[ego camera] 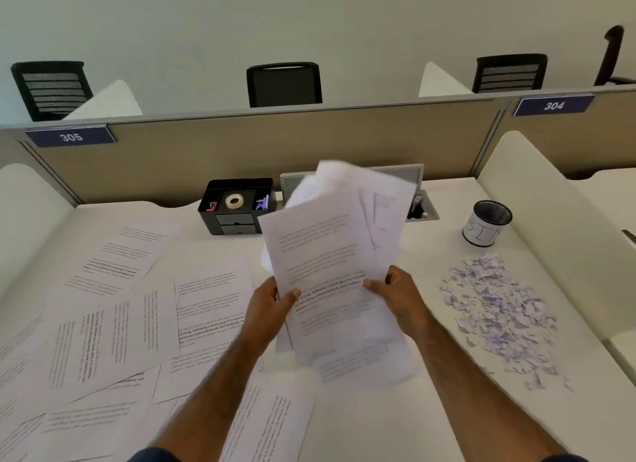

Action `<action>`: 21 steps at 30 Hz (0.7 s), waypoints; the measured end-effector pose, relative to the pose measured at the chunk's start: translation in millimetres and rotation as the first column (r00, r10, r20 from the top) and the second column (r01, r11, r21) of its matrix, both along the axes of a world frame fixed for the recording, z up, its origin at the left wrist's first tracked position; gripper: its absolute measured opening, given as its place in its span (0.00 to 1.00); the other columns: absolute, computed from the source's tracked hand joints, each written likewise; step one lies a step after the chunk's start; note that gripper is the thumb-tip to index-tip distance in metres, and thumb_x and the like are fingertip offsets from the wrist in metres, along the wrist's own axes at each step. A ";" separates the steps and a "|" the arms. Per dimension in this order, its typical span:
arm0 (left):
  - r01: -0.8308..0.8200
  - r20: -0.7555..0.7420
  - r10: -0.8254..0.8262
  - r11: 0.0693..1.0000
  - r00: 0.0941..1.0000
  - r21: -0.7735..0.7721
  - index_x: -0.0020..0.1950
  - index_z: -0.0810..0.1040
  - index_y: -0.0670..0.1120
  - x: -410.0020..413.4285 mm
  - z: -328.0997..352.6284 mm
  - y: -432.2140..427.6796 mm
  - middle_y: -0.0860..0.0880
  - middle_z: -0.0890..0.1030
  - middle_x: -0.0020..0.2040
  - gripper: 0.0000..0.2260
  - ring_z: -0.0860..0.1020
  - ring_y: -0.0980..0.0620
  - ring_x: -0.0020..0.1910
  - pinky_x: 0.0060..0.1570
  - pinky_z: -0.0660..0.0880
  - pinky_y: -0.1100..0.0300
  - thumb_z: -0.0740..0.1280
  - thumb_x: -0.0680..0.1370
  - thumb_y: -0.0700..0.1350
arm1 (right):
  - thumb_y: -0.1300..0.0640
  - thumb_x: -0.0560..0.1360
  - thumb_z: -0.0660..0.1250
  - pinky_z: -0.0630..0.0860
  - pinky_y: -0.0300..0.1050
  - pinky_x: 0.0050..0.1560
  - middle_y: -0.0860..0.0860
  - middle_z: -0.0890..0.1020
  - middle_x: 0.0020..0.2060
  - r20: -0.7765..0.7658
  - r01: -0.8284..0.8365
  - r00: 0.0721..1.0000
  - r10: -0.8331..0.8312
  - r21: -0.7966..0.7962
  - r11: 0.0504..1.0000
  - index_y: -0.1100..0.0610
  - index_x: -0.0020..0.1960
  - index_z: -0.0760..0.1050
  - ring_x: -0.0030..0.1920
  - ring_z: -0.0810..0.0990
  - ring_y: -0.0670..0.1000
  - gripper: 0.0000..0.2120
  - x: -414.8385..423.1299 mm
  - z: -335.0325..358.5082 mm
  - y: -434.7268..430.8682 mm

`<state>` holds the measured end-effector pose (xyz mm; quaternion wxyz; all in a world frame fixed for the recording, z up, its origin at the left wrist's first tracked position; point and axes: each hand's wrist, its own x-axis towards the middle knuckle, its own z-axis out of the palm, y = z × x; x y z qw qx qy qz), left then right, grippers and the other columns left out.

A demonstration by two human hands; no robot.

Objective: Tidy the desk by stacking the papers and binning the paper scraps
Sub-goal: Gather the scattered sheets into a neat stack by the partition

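Left hand [272, 306] and right hand [395, 294] both grasp sheaf of papers [330, 272] above desk [378, 420]; scraps [495, 303] lie right, near bin [487, 222].

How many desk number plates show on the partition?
2: plate 305 sits at the left end of the partition; plate 304 is on the next panel to the right. Others may lie outside the frame.

A black desk organiser [207, 217] stands near the beige partition [241, 151]. In its top tray lie a roll of white tape [234, 200] and some purple clips [262, 202]; two small drawers [235, 222] are below. Just to its right a grey cable box [424, 211] has its lid up. The partition carries number plates 305 [70, 137] and 304 [554, 106]. Behind it stand black office chairs [284, 84].
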<state>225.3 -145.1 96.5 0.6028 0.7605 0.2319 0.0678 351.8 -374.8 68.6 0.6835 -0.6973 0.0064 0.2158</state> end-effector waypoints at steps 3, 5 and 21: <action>0.025 0.114 -0.006 0.987 0.993 -0.161 0.58 0.80 0.48 3.5 33.4 6.0 0.52 0.87 0.50 0.08 0.86 0.48 0.50 0.45 0.85 0.52 0.71 0.79 0.41 | 0.63 0.74 0.73 0.83 0.46 0.45 0.53 0.87 0.48 0.104 0.000 0.995 -0.008 0.083 0.997 0.60 0.54 0.80 0.46 0.86 0.55 0.10 -0.6 32.0 3.9; 0.035 0.195 0.003 0.981 0.981 -0.190 0.58 0.81 0.48 7.1 48.4 7.5 0.49 0.87 0.52 0.09 0.86 0.45 0.51 0.47 0.84 0.47 0.72 0.78 0.42 | 0.63 0.75 0.72 0.82 0.43 0.43 0.52 0.87 0.47 0.163 -0.035 0.986 0.017 0.107 0.994 0.59 0.55 0.80 0.46 0.86 0.54 0.10 -0.1 44.9 8.1; 0.062 0.309 0.004 0.977 0.951 -0.204 0.66 0.77 0.51 9.8 52.2 6.8 0.51 0.84 0.58 0.22 0.82 0.47 0.59 0.54 0.82 0.45 0.75 0.73 0.43 | 0.66 0.73 0.73 0.82 0.50 0.52 0.54 0.84 0.54 0.286 -0.065 0.958 0.003 0.208 0.976 0.58 0.62 0.75 0.55 0.84 0.55 0.19 -4.6 58.1 22.7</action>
